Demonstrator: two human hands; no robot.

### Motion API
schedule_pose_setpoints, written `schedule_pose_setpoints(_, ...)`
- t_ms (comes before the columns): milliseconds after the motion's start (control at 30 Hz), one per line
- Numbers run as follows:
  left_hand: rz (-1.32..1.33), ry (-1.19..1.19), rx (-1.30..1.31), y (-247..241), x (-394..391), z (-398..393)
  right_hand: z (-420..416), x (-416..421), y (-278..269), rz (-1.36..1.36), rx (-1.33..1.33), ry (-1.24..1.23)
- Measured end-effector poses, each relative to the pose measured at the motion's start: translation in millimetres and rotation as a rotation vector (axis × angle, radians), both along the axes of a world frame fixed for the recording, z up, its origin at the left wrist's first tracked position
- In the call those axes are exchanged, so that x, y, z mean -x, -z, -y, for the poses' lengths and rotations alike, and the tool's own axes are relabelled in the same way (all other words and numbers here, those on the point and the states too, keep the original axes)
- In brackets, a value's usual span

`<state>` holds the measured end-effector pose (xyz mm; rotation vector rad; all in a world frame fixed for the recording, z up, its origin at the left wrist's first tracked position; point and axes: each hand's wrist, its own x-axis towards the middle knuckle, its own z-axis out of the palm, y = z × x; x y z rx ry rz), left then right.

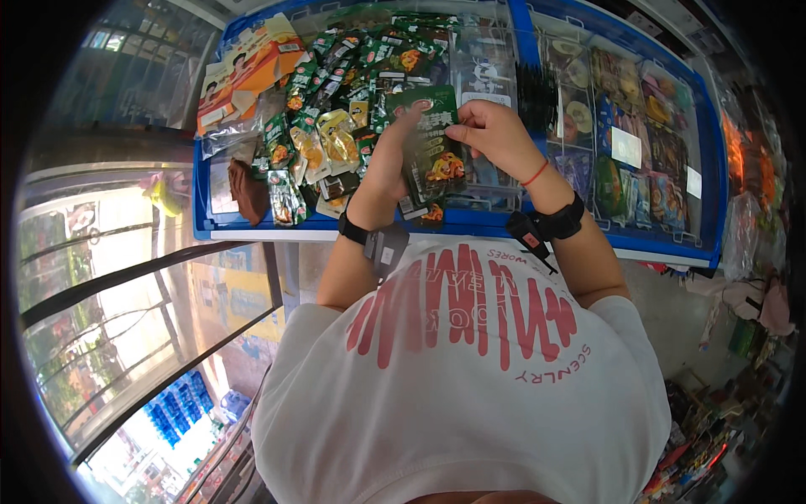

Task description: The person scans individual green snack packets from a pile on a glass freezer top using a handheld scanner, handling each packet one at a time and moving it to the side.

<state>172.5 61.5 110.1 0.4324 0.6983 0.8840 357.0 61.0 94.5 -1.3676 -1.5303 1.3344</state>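
A large green snack pouch (434, 135) with a picture of food on its front is held upright between my two hands. My left hand (395, 148) grips it along its left side, the fingers partly hidden behind it. The thumb and fingers of my right hand (482, 129) pinch its right edge. Many small green snack packets (277, 142) lie in a heap to the left of the pouch. Among them are yellow-and-clear packets (340, 142). Below the held pouch, part of another packet (433, 211) shows.
The goods lie on a blue-framed chest freezer (630, 242) with a transparent top. Opened orange-and-white cartons (252, 69) stand at its back left, a crumpled brown wrapper (247, 192) at its front left. Frozen goods in wire baskets (664, 189) show on the right. A glass panel (214, 290) is on the left.
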Motion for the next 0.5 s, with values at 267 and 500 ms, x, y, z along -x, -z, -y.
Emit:
schedule_pose_setpoints(267, -0.083, 0.031, 0.102, 18, 18, -7, 1, -13, -15, -0.276, 0.046, 0.288)
schedule_pose_setpoints(500, 0.142, 0.192, 0.009, 19, 26, -4, -3, -37, -15, -0.403, -0.041, 0.401)
